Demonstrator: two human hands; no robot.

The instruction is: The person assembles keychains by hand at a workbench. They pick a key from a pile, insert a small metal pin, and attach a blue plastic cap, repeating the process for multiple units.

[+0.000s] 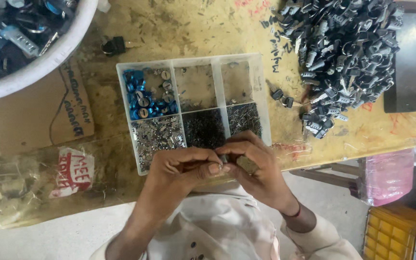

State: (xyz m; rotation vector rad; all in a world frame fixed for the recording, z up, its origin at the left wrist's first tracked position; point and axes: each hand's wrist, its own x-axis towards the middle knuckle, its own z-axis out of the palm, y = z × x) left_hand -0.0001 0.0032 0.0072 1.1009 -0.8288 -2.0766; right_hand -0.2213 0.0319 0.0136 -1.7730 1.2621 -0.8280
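A small metal part (225, 159) is pinched between the closed fingers of the left hand (181, 168) and right hand (256, 166), just over the tray (217, 61) edge on the worktop (188, 29). If the pinch slackens, it could be dropped and lost among the tray's pins.

A worn yellow workbench (208, 29) stands on grey concrete floor (63, 238); perhaps a yellow crate (391, 231) beside it.

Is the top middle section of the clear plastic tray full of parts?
No, the top middle section of the tray is almost bare, while the section below it holds a heap of small dark parts.
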